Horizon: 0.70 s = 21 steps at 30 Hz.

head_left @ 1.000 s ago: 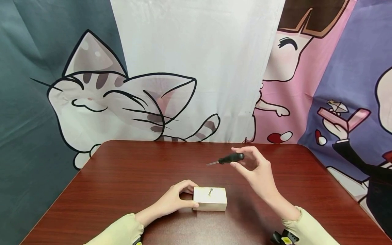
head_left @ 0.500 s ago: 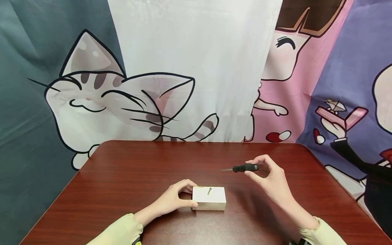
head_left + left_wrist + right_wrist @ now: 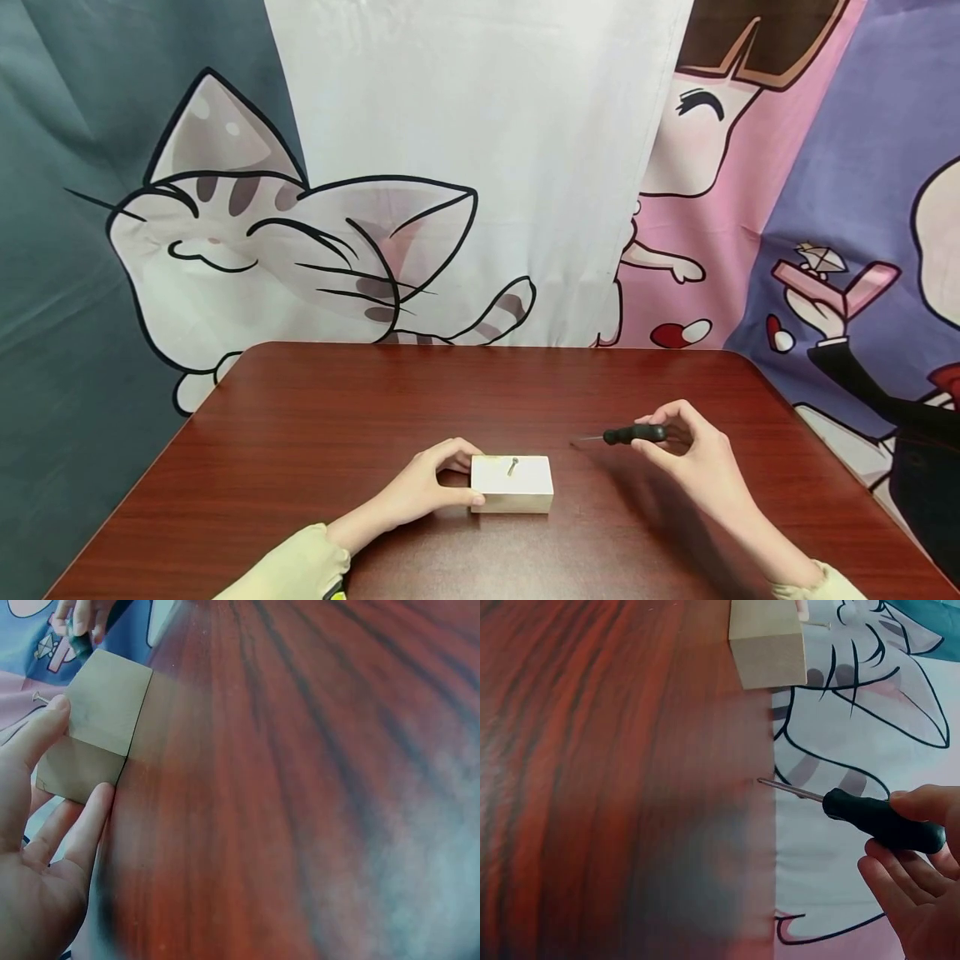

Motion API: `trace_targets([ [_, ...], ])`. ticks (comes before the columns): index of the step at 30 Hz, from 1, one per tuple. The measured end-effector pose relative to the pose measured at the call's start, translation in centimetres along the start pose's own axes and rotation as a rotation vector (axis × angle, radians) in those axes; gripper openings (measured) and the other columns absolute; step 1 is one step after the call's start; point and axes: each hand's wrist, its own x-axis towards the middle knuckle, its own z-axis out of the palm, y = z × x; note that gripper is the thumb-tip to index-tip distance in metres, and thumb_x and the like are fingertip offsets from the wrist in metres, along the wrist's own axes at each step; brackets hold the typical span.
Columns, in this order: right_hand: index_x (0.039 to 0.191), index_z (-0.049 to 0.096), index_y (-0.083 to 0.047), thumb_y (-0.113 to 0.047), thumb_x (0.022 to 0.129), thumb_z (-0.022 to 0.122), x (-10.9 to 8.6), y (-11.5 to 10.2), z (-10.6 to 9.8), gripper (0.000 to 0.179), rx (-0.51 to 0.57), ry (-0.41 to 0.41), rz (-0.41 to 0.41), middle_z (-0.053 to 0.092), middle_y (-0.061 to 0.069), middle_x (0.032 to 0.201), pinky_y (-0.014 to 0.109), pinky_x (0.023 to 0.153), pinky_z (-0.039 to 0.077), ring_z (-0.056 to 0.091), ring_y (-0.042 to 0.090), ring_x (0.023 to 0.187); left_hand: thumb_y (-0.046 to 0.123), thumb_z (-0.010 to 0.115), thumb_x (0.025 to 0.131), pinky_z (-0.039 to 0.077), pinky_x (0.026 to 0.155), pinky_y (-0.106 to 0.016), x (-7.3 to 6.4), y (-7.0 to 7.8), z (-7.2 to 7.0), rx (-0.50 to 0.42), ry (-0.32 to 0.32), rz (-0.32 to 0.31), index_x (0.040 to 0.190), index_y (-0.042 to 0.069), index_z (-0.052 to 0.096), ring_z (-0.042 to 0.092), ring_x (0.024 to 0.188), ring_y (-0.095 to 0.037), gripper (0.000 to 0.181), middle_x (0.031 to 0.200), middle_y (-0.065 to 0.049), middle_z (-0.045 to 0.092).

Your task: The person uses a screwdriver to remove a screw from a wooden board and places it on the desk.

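A pale wooden block [image 3: 513,503] lies on the table, with a screw [image 3: 513,467] standing up from its top face. My left hand [image 3: 420,497] grips the block's left end, thumb on the near side and fingers behind. In the left wrist view the screw [image 3: 39,697] leans out beyond the thumb. To the right of the block, my right hand [image 3: 701,458] pinches a screwdriver [image 3: 633,433] by its black handle. Its thin metal shaft points left, low over the table and apart from the block. The right wrist view shows the screwdriver [image 3: 877,817] between thumb and fingers.
The reddish-brown wooden table [image 3: 360,400] reaches back to a cloth backdrop [image 3: 480,100] printed with a cartoon cat and figures. Pale yellow-green sleeves [image 3: 292,567] cover my forearms.
My right hand has moved right and down toward the table with the screwdriver, away from the block. The left hand keeps its grip, and the block stays in place.
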Motion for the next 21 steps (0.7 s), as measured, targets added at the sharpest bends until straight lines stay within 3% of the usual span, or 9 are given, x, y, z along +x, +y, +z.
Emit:
trace_targets([
  [6, 0.095, 0.057, -0.018, -0.014, 0.077, 0.085, -0.7, 0.8, -0.6, 0.033, -0.086, 0.000, 0.004, 0.075, -0.002, 0.095, 0.012, 0.070, 0.054, 0.066, -0.006, 0.079, 0.039, 0.084, 0.076, 0.050, 0.095, -0.024, 0.0, 0.1, 0.0, -0.004, -0.001, 0.006, 0.117, 0.032, 0.063, 0.064, 0.104, -0.005, 0.047, 0.113, 0.011, 0.066],
  [11, 0.103, 0.063, -0.023, -0.017, 0.076, 0.086, -1.1, 1.0, -1.2, 0.036, -0.175, -0.027, -0.005, 0.074, -0.003, 0.092, 0.012, 0.065, 0.051, 0.064, -0.005, 0.071, 0.037, 0.085, 0.076, 0.051, 0.094, -0.024, 0.0, 0.1, -0.1, -0.005, -0.002, 0.018, 0.117, 0.031, 0.063, 0.064, 0.103, -0.005, 0.047, 0.113, 0.010, 0.066],
  [21, 0.105, 0.073, -0.021, -0.024, 0.077, 0.084, -1.4, 1.4, -2.1, 0.030, -0.275, -0.276, 0.086, 0.071, -0.007, 0.088, 0.020, 0.062, 0.049, 0.056, -0.003, 0.068, 0.038, 0.084, 0.076, 0.051, 0.094, -0.024, -0.1, 0.2, -0.1, 0.001, -0.007, 0.012, 0.118, 0.031, 0.062, 0.064, 0.102, -0.004, 0.048, 0.112, 0.011, 0.066],
])
